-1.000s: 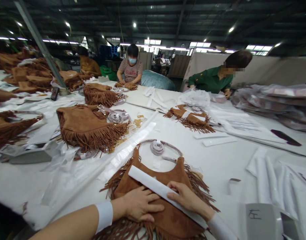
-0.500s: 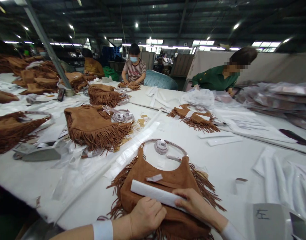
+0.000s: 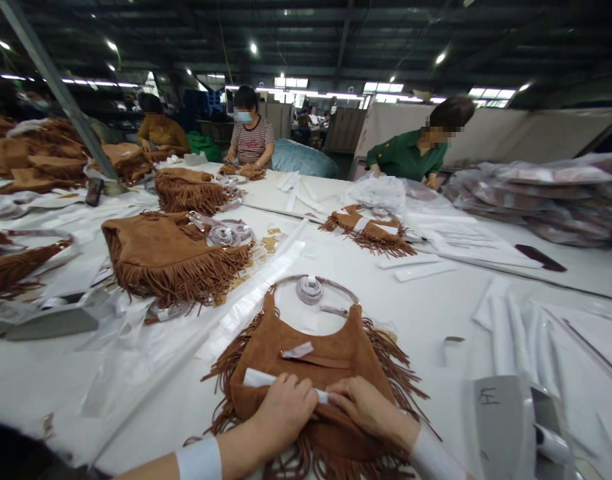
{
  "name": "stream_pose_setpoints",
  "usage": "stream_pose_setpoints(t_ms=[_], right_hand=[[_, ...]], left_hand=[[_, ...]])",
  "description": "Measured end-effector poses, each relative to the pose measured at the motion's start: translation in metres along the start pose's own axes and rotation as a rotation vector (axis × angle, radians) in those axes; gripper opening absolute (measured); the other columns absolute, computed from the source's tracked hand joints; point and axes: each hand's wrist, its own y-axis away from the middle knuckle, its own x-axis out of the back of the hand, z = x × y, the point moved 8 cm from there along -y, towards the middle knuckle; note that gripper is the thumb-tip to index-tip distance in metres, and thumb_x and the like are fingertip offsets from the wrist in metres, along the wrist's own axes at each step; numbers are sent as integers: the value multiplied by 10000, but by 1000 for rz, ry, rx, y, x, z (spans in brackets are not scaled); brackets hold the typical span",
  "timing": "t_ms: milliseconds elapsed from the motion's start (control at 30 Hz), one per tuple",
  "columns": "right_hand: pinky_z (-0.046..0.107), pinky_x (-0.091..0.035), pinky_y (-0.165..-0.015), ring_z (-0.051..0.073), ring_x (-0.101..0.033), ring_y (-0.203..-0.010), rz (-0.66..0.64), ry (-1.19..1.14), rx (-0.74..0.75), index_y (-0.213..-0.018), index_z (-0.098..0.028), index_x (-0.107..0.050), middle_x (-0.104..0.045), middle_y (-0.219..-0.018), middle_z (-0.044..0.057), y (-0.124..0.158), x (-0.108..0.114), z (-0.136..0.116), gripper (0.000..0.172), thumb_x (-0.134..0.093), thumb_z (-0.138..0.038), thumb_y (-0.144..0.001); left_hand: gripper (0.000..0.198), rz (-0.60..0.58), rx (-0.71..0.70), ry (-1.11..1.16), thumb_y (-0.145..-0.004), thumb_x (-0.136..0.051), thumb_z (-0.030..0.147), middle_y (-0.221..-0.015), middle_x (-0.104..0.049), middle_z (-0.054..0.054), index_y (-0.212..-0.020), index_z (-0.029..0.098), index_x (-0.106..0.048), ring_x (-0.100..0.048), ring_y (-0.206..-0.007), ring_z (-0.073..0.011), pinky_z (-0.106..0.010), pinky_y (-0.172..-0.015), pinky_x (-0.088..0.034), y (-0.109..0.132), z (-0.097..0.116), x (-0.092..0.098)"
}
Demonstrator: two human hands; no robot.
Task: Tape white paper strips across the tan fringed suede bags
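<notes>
A brown fringed handbag (image 3: 306, 333) lies flat on the table in front of me, its wrapped handle (image 3: 343, 287) pointing away from me. Across its lower half runs a folded white strip (image 3: 259, 378), mostly covered by my hands and a fold of the bag. My left hand (image 3: 289, 405) is closed over the strip and the bag's fold, its fingertips out of sight. Close to its right, my right hand (image 3: 361, 403) pinches the same fold beside the strip's end. A small wrapped zip pull (image 3: 297, 351) rests on the bag above the strip.
More fringed handbags (image 3: 171, 257) lie to the left and farther back. A grey holder (image 3: 503, 427) stands at the right near white sheets (image 3: 516, 327). Plastic-wrapped bags (image 3: 541, 193) are piled at the far right. A metal post (image 3: 61, 93) rises at left; several co-workers are across the table.
Both hands have moved onto the strip, the left one upward over it. The bag's lower part now covers much of the strip. The view has turned slightly right.
</notes>
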Motion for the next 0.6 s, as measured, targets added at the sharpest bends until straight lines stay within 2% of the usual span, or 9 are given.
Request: stream_pose_setpoints(t_ms=[67, 100, 200, 267, 333, 400, 600], right_hand=[[270, -435, -702, 161, -595, -730, 102, 117, -32, -822, -179, -651, -631, -815, 44, 10, 4, 2, 401, -307, -318, -976], [298, -444, -730, 181, -600, -777, 173, 188, -45, -907, -180, -649, -632, -875, 61, 16, 5, 3, 376, -316, -338, -978], [388, -456, -793, 248, -588, -896, 382, 365, -23, -1126, -180, -583, -626, -1006, 99, 36, 1, 4, 319, -478, -404, -925], [408, -460, -803, 265, -577, -928, 506, 431, 24, -1127, -173, -570, -617, -1042, 114, 46, -5, 3, 335, -555, -407, -888], [407, -461, -805, 264, -568, -945, 595, 462, 58, -1081, -175, -581, -606, -1055, 117, 50, -11, 3, 276, -568, -372, -887], [398, -459, -788, 255, -562, -925, 629, 470, 68, -1055, -187, -586, -601, -1035, 104, 49, -14, 3, 226, -578, -335, -885], [346, -416, -708, 213, -527, -808, 580, 431, 39, -980, -215, -605, -586, -899, 49, 43, -14, 7, 138, -621, -288, -863]], left_hand=[[153, -70, 41, 34, -926, -506, 332, -919, -583, -41, -951, 181, -514, -523, -826, -221, -361, -714, -422, -4, -4, -7], [156, -85, 55, 47, -928, -501, 337, -922, -580, -40, -961, 185, -511, -523, -830, -224, -355, -702, -420, -5, -5, -9], [157, -98, 76, 70, -945, -466, 337, -926, -566, -41, -965, 187, -507, -518, -837, -220, -350, -709, -411, -6, -9, -13], [171, -104, 75, 85, -951, -450, 345, -930, -562, -45, -962, 185, -508, -513, -836, -214, -342, -712, -401, -5, -11, -15], [171, -101, 74, 109, -952, -447, 350, -931, -567, -40, -959, 191, -512, -509, -835, -211, -338, -712, -394, -5, -13, -17], [159, -84, 73, 139, -952, -450, 346, -926, -576, -31, -967, 203, -517, -509, -838, -210, -335, -714, -389, -4, -15, -19], [153, 16, 66, 182, -960, -427, 308, -891, -584, -30, -974, 206, -540, -507, -815, -212, -349, -712, -385, -2, -17, -23]])
